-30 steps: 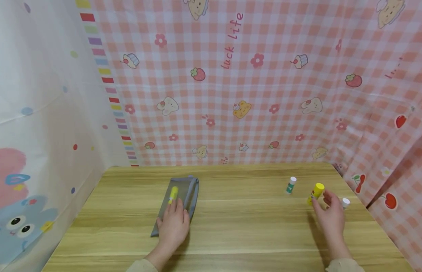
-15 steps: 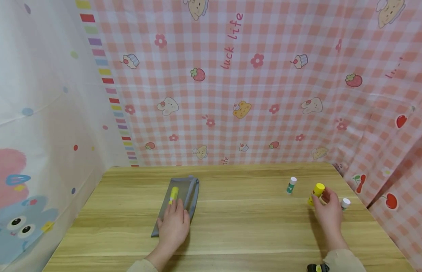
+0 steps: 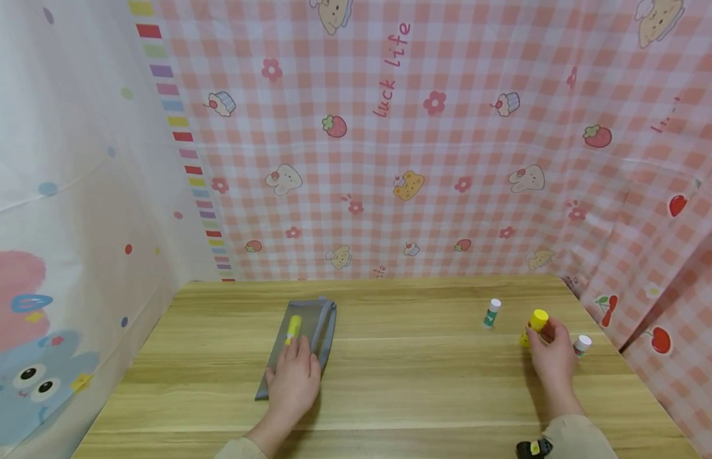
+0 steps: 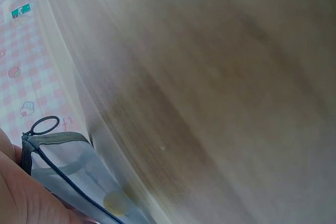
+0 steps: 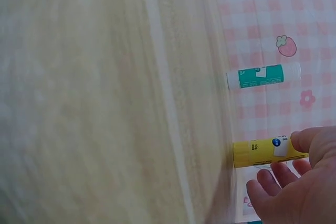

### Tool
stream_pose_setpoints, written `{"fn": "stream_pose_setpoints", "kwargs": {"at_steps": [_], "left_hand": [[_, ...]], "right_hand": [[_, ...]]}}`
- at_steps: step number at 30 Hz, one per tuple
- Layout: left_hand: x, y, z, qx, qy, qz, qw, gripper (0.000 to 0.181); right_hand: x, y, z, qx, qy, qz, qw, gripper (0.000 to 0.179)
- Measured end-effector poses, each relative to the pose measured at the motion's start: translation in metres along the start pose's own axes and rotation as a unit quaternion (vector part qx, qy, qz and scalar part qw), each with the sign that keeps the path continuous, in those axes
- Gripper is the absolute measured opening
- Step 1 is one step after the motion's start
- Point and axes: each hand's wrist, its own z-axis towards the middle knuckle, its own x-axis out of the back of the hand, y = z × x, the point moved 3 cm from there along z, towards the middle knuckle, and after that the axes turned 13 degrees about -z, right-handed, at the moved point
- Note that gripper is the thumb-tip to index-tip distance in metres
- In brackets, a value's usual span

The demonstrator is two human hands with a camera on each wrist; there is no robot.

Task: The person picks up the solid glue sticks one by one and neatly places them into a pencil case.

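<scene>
My left hand (image 3: pixel 296 379) rests on a grey mesh zipper pouch (image 3: pixel 277 357), its fingers extended over the mesh. A yellow glue stick (image 3: pixel 294 325) shows in the pouch beyond the fingertips; the left wrist view has a yellow patch (image 4: pixel 114 203) behind the mesh. At the right, my right hand (image 3: pixel 553 363) pinches an upright yellow glue stick (image 3: pixel 538 319) between thumb and fingers. In the right wrist view this yellow glue stick (image 5: pixel 257 153) has its base at the tabletop, the thumb near its cap end.
A green glue stick with a white cap (image 3: pixel 491 313) stands behind and left of the right hand. Another white-capped glue stick (image 3: pixel 583 345) is just right of that hand. The wooden table (image 3: pixel 413 382) ends at a pink checked curtain (image 3: pixel 367 159).
My right hand has moved slightly left and closed in on the yellow glue stick, uncovering more of the white-capped one beside it. The left hand has stayed on the pouch.
</scene>
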Motion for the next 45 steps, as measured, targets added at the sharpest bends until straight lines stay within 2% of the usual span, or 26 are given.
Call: {"fn": "stream_pose_setpoints", "kwargs": {"at_steps": [16,31,45], "left_hand": [[-0.0034,-0.0032,0.0009,0.004,-0.001,0.0,1.0,0.049],[-0.0038,-0.0035,0.0011,0.005,-0.003,0.0,1.0,0.049],[-0.0046,-0.0031,0.0007,0.004,-0.003,-0.003,1.0,0.048]], "right_hand": [[-0.0049,0.0042,0.0008,0.003,0.007,-0.01,0.9999,0.044],[-0.0055,0.0028,-0.0032,-0.006,0.016,-0.027,0.9995,0.046],[-0.0045,0.0019,-0.0077,-0.018,-0.01,-0.026,0.9995,0.05]]}}
